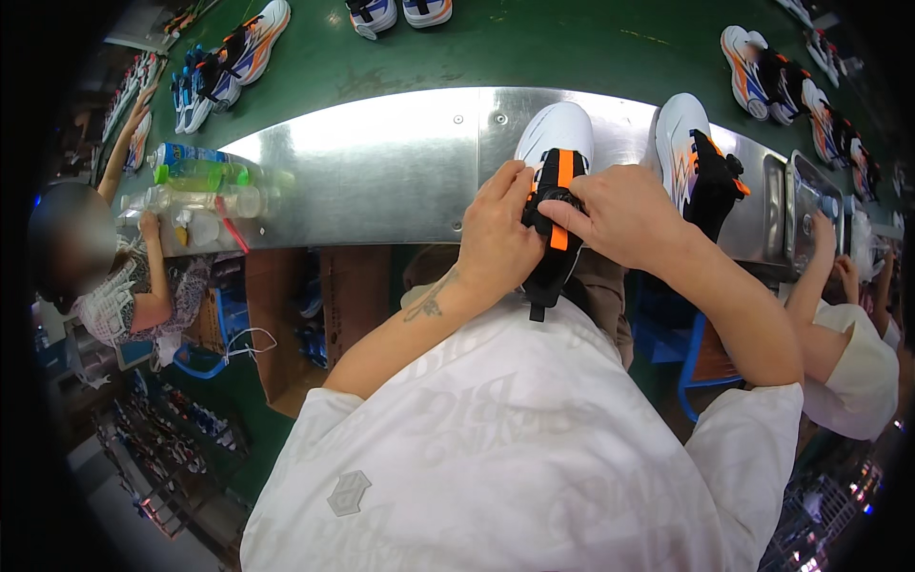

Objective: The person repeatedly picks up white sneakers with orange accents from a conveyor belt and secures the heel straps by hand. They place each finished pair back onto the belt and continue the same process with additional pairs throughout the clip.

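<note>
The left hand (502,227) was closed on one side of a white-toed shoe (556,132), and the right hand (624,212) had its grip on the other side, thumb across the orange strap (566,170). The shoe lay toe over the metal counter (372,172), heel past the near edge. Its lookalike, a second shoe (682,133), stood just to the right. At the left end were a blue-labelled bottle (191,153), a green bottle (205,173) and a clear bottle (224,201); how full they were was hard to tell. A metal tray (790,214) sat toward the right end.
</note>
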`<state>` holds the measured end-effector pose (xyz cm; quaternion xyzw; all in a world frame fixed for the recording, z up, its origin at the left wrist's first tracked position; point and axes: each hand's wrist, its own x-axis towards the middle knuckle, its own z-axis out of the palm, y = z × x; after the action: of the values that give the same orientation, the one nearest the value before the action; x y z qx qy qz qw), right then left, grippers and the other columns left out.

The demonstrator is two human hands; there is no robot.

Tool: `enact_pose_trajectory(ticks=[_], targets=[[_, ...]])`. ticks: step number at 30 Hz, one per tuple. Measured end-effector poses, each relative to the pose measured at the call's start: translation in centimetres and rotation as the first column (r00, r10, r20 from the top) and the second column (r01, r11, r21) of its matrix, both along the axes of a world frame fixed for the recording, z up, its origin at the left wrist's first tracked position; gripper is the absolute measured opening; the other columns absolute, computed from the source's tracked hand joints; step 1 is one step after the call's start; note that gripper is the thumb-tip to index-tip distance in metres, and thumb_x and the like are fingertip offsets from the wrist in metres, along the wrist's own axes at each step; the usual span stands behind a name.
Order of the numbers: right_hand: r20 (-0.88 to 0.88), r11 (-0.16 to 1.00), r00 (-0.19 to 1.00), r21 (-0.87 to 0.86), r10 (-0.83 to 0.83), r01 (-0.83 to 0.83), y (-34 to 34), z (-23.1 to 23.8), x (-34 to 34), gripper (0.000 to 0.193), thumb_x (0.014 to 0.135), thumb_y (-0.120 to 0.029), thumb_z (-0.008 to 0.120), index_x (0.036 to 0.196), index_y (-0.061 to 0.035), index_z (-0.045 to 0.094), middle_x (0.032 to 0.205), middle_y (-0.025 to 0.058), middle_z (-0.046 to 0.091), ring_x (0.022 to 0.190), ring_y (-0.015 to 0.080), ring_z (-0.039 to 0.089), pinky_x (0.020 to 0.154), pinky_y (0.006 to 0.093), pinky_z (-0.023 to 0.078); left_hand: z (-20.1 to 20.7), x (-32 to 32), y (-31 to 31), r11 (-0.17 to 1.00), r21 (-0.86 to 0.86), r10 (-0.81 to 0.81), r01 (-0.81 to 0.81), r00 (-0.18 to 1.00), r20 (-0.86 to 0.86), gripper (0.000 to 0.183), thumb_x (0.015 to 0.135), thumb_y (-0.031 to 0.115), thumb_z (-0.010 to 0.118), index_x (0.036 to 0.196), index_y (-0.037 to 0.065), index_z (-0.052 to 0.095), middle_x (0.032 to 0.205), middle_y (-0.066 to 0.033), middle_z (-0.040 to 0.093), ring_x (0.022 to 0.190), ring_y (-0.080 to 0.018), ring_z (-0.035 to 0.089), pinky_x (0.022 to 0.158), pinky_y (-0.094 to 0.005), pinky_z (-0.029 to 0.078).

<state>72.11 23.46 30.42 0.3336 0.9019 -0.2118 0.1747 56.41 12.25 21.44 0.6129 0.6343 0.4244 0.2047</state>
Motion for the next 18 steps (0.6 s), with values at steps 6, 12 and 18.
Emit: enact_pose_trajectory(ticks=[6, 12, 18], targets=[[-0.397, 0.975, 0.897, 0.176, 0.196, -0.135, 0.6, -0.9, 1.8, 0.037, 0.094, -0.038, 0.077, 0.098, -0.0017, 0.072, 0.088, 0.0138, 0.068, 0.092, 0.0335, 0.066, 0.078, 0.0454, 0.055, 0.2, 0.2, 0.0, 1.0, 0.015, 0.002, -0.002, 1.0, -0.01, 0.053, 0.075, -0.008, 0.07, 0.128, -0.01, 0.064, 0.128, -0.0242, 0.065, 0.11, -0.0468, 0.066, 0.094, -0.0491, 0.056], [-0.533, 0.911, 0.776, 0.392, 0.338, -0.128, 0.4, -0.9, 1.6, 0.037, 0.095, -0.04, 0.074, 0.092, -0.0037, 0.073, 0.081, 0.0146, 0.069, 0.083, 0.0348, 0.067, 0.074, 0.0465, 0.055, -0.1, 0.1, -0.1, 1.0, 0.01, -0.007, 0.007, 1.0, -0.003, 0.053, 0.074, -0.009, 0.067, 0.128, -0.011, 0.063, 0.128, -0.0243, 0.064, 0.111, -0.0471, 0.066, 0.093, -0.0488, 0.056], [0.106, 0.996, 0.994, 0.075, 0.038, -0.046, -0.5, 1.5, -0.7, 0.034, 0.092, -0.036, 0.076, 0.098, -0.0028, 0.072, 0.089, 0.0116, 0.07, 0.097, 0.0309, 0.067, 0.081, 0.0438, 0.055, -0.2, 0.0, 0.0, 1.0, 0.017, -0.02, 0.019, 0.999, 0.028, 0.054, 0.074, -0.01, 0.065, 0.128, -0.011, 0.064, 0.127, -0.0243, 0.064, 0.108, -0.0468, 0.066, 0.092, -0.0489, 0.056]])
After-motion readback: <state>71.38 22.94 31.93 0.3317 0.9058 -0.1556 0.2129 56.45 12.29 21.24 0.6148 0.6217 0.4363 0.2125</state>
